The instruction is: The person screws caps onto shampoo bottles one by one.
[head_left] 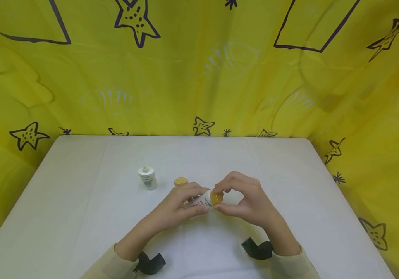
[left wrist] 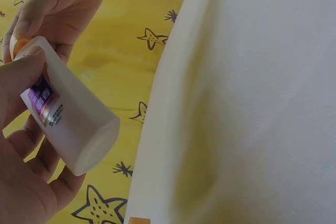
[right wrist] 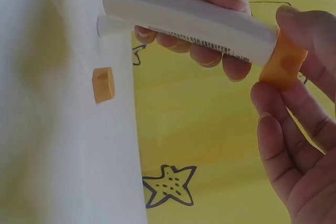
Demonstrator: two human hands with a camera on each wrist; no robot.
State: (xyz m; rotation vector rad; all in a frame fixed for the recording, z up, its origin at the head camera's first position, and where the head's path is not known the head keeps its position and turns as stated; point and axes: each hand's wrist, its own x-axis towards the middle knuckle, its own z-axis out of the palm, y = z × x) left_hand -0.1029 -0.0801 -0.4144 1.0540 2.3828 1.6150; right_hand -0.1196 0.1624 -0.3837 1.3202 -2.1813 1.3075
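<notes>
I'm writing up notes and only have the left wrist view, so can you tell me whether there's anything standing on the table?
Observer: Yes, the head view shows a second bottle standing there uncapped.
Operator: What's on the far side of the one in the hands?
Observer: The right wrist view shows a barcode on the held bottle.
Operator: Anything lying beside the standing one?
Observer: In the head view, a loose orange cap lies to its right.

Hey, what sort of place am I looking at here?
Probably a curtained-off recording booth, though the room beyond is hidden: a yellow starfish-print curtain hangs along three sides of a white table, and black wrist-worn devices are in view.
</notes>
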